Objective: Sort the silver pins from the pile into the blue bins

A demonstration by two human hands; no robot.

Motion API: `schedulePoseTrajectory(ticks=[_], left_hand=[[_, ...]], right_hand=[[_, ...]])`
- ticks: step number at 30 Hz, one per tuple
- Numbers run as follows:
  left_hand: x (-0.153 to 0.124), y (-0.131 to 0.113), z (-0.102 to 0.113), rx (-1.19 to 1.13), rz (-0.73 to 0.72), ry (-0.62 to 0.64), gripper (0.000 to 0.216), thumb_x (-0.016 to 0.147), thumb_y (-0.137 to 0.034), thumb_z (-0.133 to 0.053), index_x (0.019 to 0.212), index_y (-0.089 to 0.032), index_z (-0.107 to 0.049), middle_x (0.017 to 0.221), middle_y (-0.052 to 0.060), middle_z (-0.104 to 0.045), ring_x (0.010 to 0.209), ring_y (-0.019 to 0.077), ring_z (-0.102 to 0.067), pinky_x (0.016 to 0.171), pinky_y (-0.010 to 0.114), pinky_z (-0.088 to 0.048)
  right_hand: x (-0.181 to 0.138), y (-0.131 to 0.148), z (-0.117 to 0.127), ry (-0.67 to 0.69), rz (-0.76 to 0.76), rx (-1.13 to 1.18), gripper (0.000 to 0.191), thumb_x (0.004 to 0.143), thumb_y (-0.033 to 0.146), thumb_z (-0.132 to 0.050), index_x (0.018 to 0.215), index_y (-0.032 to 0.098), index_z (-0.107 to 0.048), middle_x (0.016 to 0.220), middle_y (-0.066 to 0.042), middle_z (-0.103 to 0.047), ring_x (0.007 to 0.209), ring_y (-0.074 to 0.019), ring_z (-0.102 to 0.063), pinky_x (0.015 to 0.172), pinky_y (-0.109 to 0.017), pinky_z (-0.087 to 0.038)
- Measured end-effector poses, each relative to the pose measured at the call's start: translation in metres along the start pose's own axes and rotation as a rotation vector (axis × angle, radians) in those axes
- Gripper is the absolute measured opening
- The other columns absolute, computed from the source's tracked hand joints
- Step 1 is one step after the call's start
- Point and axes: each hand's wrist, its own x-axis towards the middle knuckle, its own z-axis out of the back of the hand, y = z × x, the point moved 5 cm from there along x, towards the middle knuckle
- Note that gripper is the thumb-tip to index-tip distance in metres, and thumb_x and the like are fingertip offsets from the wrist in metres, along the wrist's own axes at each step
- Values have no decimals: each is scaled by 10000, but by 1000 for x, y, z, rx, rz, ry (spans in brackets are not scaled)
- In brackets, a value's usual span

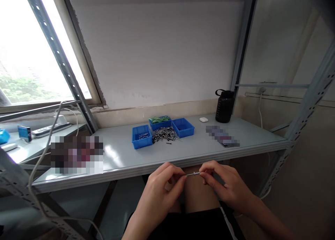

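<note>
Pale wall (162, 55) stands behind a grey workbench (188, 149), where I observe one person seated with both hands raised over the lap, just short of the bench's front edge. Held between the hands is a thin metal pin (193, 174), roughly level, with a small raised collar partway along it. The left hand (162, 187) has thumb and fingers pinched together on one end; the right hand (226, 181) is likewise pinched on the other end. On the bench beyond lies a heap of metal pins (164, 134), with one loose pin (169, 143) just in front of it. Three blue bins border the heap: the left bin (142, 144) contains several pins, the rear bin (161, 125) holds green packets (159, 120), and the right bin (186, 132) has contents I cannot make out. Further right are a small white case (203, 120), an upright black bottle (224, 108) and a flat item (222, 136), blurred beyond identification. At the bench's left end sits a second blurred item (77, 154), near a pale cable (43, 152). A bright window (39, 58) occupies the far left, behind a perforated metal upright (53, 41).
</note>
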Motion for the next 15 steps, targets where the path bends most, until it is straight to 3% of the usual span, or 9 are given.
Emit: schedulePoseTrajectory(ticks=[7, 15], left_hand=[[1, -2, 1, 7, 3, -6, 114, 903, -174, -544, 852, -199, -642, 790, 0, -611, 692, 114, -563, 634, 214, -448], [4, 6, 4, 29, -4, -55, 106, 893, -180, -557, 824, -192, -636, 767, -4, -608, 681, 118, -571, 635, 220, -455]], right_hand=[[-2, -5, -1, -14, -11, -43, 102, 965, 289, -471, 952, 233, -555, 747, 7, -651, 662, -134, -628, 625, -228, -495], [-4, -6, -4, -11, 24, -15, 183, 943, 276, -497, 1119, 258, -541, 861, -11, -680, 734, -140, -644, 667, -230, -530]])
